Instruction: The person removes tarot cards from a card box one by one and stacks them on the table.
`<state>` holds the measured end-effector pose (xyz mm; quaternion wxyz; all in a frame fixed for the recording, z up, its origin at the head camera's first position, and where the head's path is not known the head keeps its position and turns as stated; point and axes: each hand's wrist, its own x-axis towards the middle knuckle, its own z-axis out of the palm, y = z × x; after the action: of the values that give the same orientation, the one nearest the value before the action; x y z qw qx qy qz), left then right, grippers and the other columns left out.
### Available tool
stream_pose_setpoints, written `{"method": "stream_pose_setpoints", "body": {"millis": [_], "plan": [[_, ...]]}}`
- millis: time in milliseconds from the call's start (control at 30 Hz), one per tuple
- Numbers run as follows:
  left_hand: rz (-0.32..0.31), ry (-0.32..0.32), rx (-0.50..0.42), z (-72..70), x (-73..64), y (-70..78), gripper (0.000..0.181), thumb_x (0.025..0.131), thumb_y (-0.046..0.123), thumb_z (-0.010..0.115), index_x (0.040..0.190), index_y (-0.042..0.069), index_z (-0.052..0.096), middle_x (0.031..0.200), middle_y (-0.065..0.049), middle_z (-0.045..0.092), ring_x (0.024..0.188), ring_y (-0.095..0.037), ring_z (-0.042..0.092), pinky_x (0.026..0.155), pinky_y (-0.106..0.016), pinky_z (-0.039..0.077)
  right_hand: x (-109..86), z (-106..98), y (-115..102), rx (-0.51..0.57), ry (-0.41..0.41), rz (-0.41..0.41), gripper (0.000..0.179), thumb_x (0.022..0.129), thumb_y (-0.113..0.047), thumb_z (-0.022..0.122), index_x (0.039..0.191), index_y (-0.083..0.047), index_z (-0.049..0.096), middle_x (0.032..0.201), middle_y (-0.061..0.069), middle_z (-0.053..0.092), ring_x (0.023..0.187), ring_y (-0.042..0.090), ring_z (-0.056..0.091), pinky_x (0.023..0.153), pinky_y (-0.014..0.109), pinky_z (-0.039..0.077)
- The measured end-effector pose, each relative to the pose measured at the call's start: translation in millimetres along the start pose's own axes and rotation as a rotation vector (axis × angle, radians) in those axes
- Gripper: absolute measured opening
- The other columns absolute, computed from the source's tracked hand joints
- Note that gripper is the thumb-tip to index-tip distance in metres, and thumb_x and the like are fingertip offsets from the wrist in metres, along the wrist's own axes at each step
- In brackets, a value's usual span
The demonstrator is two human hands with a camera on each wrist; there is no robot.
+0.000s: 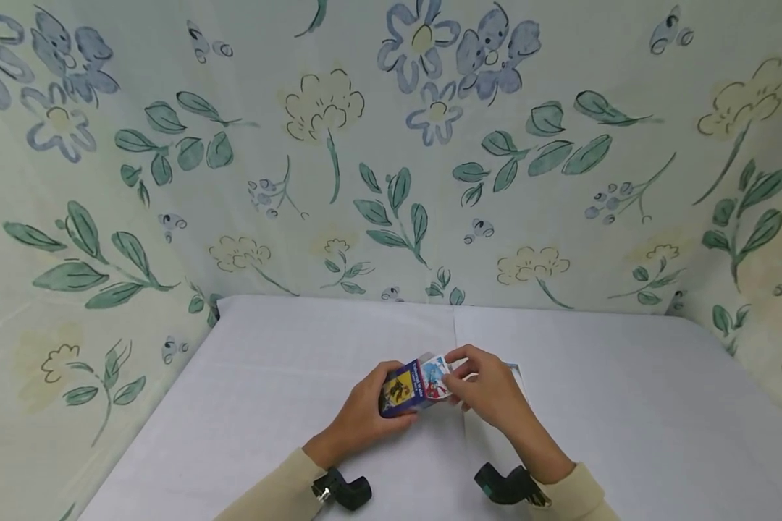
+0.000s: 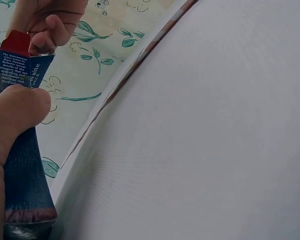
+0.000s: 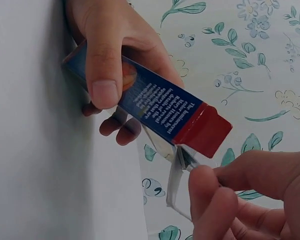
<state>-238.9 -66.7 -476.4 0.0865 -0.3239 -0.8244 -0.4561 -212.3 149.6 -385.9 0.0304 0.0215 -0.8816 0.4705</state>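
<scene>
My left hand (image 1: 358, 416) grips a blue card box (image 1: 400, 391) with a yellow picture panel on its front. In the right wrist view, the box's end stands open with a red flap (image 3: 212, 131) folded out, and the left thumb (image 3: 105, 85) lies along its printed side. From the open end juts an illustrated deck of cards (image 1: 434, 378), light blue and red. My right hand (image 1: 492, 387) pinches the deck's outer edge between thumb and fingers. The left wrist view shows the box's side (image 2: 22, 165) beneath the left thumb; most of the deck is hidden there.
A flat, pale-edged item (image 1: 516, 376) lies on the white-covered table (image 1: 300, 340) behind the right hand, mostly hidden by it. Floral cloth (image 1: 391, 181) hangs along the table's back and sides. A dark wrist camera mount (image 1: 508, 483) sits at the right cuff.
</scene>
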Motion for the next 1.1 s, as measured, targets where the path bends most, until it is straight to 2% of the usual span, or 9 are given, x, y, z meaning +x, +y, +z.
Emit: {"method": "stream_pose_setpoints", "body": {"millis": [267, 467, 700, 900, 1100], "plan": [[-0.033, -0.002, -0.002, 1.5, -2.8, 0.2, 0.073, 0.079, 0.039, 0.079, 0.137, 0.022, 0.039, 0.125, 0.005, 0.053, 0.105, -0.008, 0.053, 0.089, -0.029, 0.047, -1.0, -4.8, 1.0, 0.042, -0.021, 0.024, 0.027, 0.085, -0.01, 0.072, 0.111, -0.007, 0.063, 0.077, 0.003, 0.069, 0.06, 0.023, 0.066, 0.055, 0.028, 0.053], [-0.002, 0.02, -0.002, 1.4, -0.6, 0.2, 0.072, 0.08, 0.041, 0.078, 0.138, 0.02, 0.039, 0.124, 0.004, 0.053, 0.104, -0.009, 0.053, 0.087, -0.029, 0.048, 0.6, -14.7, 0.2, 0.013, -0.001, -0.016, 0.029, 0.086, -0.012, 0.071, 0.113, -0.007, 0.062, 0.079, 0.003, 0.071, 0.058, 0.02, 0.064, 0.055, 0.028, 0.053], [-0.024, 0.023, 0.0, 0.9, 0.1, 1.0, 0.073, 0.078, 0.042, 0.079, 0.137, 0.02, 0.04, 0.123, 0.005, 0.054, 0.103, -0.008, 0.054, 0.084, -0.028, 0.048, 3.2, -24.5, 1.9, 0.047, 0.005, -0.004, 0.031, 0.087, -0.012, 0.069, 0.116, -0.005, 0.061, 0.083, 0.007, 0.071, 0.058, 0.017, 0.065, 0.057, 0.029, 0.054], [-0.031, 0.033, 0.005, 0.3, 1.3, 2.1, 0.073, 0.078, 0.036, 0.08, 0.137, 0.02, 0.04, 0.123, 0.005, 0.054, 0.103, -0.008, 0.053, 0.085, -0.029, 0.048, 6.8, -32.0, 2.7, 0.037, 0.029, -0.006, 0.031, 0.089, -0.013, 0.067, 0.118, -0.006, 0.061, 0.087, 0.009, 0.072, 0.06, 0.021, 0.066, 0.06, 0.029, 0.055], [-0.05, 0.016, -0.002, -0.1, 0.4, 2.2, 0.073, 0.078, 0.04, 0.079, 0.137, 0.02, 0.04, 0.125, 0.003, 0.054, 0.105, -0.008, 0.053, 0.087, -0.029, 0.048, 6.8, -38.6, 5.5, 0.018, 0.056, -0.019, 0.031, 0.089, -0.014, 0.065, 0.119, -0.005, 0.06, 0.087, 0.009, 0.072, 0.061, 0.021, 0.066, 0.059, 0.028, 0.054]]}}
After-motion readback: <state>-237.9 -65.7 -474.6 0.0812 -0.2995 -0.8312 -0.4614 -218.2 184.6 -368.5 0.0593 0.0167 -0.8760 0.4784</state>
